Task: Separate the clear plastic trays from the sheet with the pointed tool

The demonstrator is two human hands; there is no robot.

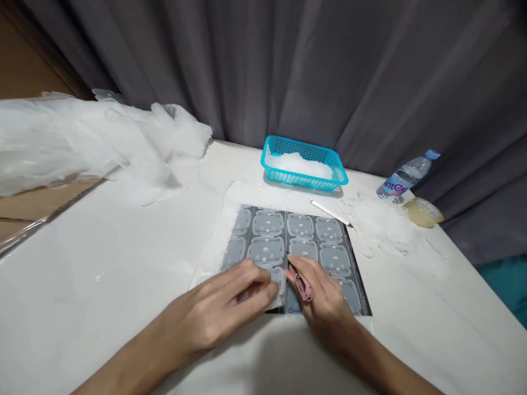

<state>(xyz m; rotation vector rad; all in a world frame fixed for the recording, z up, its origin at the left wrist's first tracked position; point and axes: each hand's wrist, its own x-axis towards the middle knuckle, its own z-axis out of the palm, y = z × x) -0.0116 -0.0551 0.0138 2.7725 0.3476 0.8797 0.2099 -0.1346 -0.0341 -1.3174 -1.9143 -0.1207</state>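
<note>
A dark sheet [267,230] with rows of pale, rounded-square pieces lies flat on the white table. My left hand [230,299] rests over its near left part, fingers curled. Its fingertips are on a translucent white piece [281,280] by the sheet's middle line; part of that piece is hidden under the fingers. My right hand [323,293] is closed around a small pink tool [303,286], whose dark tip points to the middle line. The tool's exact kind is hard to make out. Both hands nearly meet above the sheet.
A turquoise basket [304,180] holding white, translucent pieces stands behind the sheet. A white stick-like tool [329,211] lies at the sheet's far edge. Thin clear scraps [382,225], a water bottle [405,175] and a yellowish tub [425,213] are at right. Crumpled white film [102,137] heaps at left.
</note>
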